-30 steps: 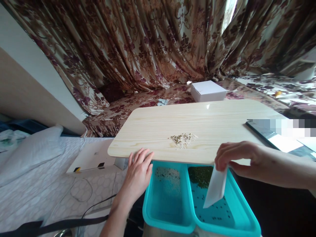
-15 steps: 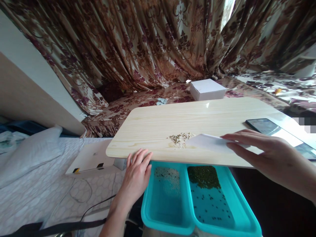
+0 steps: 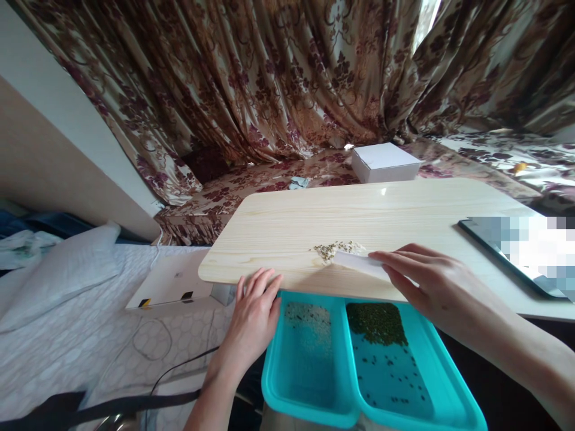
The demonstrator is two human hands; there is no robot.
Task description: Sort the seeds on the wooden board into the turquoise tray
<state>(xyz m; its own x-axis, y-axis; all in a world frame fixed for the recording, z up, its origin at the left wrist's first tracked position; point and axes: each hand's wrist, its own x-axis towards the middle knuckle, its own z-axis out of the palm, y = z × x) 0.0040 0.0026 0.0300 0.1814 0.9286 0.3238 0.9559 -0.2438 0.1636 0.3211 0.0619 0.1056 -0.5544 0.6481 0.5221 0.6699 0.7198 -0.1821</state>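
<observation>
My right hand (image 3: 417, 272) pinches a piece of white paper or card (image 3: 357, 262), its far edge at a small mixed pile of pale grains and green beans (image 3: 330, 250). The pile lies on the light wood tabletop (image 3: 278, 221). At the table's front edge rests my left hand (image 3: 255, 308), fingers spread over the rim and holding nothing. Just below stands a turquoise two-part tray (image 3: 354, 383). Pale grains (image 3: 308, 316) with a few dark specks lie in its left compartment; green beans (image 3: 377, 323) are heaped in the right one, with several scattered singly.
A dark-edged tablet or phone (image 3: 498, 260) lies on the table's right side. Behind the table are a white box (image 3: 386, 163) and a patterned curtain (image 3: 287, 78). To the left, another white box (image 3: 173, 281) and a pillow (image 3: 72, 269) lie on a bed.
My right hand has moved left and slightly toward me with the white piece, whose edge is now at the near side of the pile. My left hand stays at the table edge.
</observation>
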